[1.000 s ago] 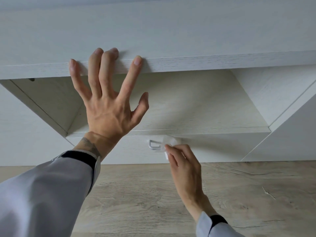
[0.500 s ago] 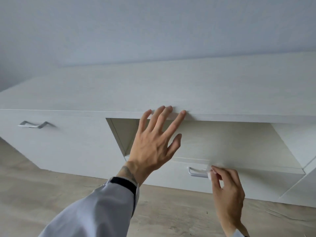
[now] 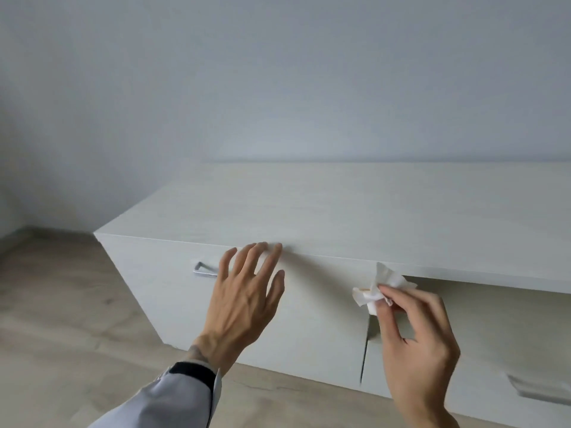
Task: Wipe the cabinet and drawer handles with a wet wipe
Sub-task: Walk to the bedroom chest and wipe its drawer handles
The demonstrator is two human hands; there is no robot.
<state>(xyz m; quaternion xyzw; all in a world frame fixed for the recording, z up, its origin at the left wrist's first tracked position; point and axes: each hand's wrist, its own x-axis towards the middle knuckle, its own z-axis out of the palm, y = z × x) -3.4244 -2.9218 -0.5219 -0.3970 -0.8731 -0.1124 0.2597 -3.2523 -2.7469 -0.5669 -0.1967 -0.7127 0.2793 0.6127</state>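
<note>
A low white cabinet (image 3: 355, 208) runs along the wall. On its left door is a silver handle (image 3: 202, 270), partly hidden behind my left hand (image 3: 244, 301). That hand is spread open, its fingertips at the cabinet's top front edge. My right hand (image 3: 414, 344) pinches a crumpled white wet wipe (image 3: 378, 287) in front of the door face, apart from any handle. A second silver handle (image 3: 539, 389) shows blurred on the lower drawer at the far right.
A dark vertical gap (image 3: 364, 353) divides the left door from the open recess and drawer to the right. Pale wood flooring (image 3: 61, 319) lies left of and below the cabinet. A plain grey wall (image 3: 278, 88) stands behind.
My right hand has lifted the wipe off the lower drawer handle and moved up and left. The view has swung left; my left hand slid left along the top edge toward the left handle.
</note>
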